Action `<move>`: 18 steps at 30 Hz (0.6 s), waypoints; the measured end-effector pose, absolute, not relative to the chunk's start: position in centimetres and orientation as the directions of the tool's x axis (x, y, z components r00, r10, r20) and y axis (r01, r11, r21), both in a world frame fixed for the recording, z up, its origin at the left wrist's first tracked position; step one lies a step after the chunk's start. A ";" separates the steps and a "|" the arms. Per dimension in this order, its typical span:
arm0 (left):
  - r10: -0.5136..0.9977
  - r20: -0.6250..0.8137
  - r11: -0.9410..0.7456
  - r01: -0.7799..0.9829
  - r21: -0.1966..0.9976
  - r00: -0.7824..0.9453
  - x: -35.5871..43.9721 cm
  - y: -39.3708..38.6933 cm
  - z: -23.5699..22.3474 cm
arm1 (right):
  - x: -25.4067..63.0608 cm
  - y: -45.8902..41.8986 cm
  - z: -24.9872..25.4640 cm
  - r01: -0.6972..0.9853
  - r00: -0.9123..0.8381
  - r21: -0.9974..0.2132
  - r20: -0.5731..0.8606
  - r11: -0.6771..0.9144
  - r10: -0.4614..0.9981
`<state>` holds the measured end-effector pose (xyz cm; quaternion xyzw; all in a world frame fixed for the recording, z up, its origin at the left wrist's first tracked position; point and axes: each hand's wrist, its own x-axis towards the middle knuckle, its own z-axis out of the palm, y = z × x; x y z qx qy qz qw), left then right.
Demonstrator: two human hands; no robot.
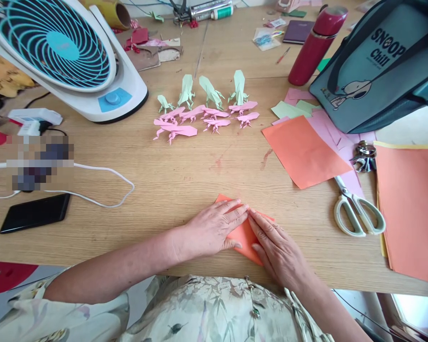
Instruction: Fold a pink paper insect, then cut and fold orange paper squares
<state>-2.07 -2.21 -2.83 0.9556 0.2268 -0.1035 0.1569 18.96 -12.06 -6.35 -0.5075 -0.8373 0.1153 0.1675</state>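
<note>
A folded piece of orange paper [248, 237] lies on the wooden table near its front edge. My left hand [223, 223] rests flat on its left part, fingers stretched toward the far fold. On the right side of the paper lies my right hand [274, 240], its fingers extended and side by side, pressing down. The fingertips of both hands meet near the upper middle of the sheet. Parts of the paper are hidden beneath the hands. Beyond them stand several pink folded-paper figures [178, 129] and several pale green ones [239, 88].
At right lie a loose orange sheet [305, 152], scissors [358, 209] and an orange paper stack [412, 204]. A red flask [317, 47] stands beside a teal bag [374, 71]. A white fan [121, 80] and a black phone [35, 213] are at left.
</note>
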 end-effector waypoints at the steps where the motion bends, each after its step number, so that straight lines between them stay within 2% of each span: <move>1: 0.396 -0.279 -0.837 0.469 0.281 0.875 -2.3 -2.2 -2.8 | 19.0 -12.1 -6.3 0.812 -0.448 -0.348 0.143 0.469 0.883; 5: 0.359 -0.280 -0.829 0.442 0.343 0.890 -3.1 -1.9 -2.7 | 19.3 -12.5 -6.4 0.794 -0.513 -0.327 0.093 0.513 0.853; 11: 0.315 -0.203 -0.854 0.370 0.366 0.927 -3.9 -1.7 -3.5 | 19.8 -12.7 -6.3 0.762 -0.579 -0.318 0.053 0.564 0.813; 18: 0.271 -0.211 -0.873 0.332 0.358 0.939 -4.0 -1.6 -4.1 | 20.0 -12.4 -5.6 0.719 -0.616 -0.391 0.025 0.575 0.787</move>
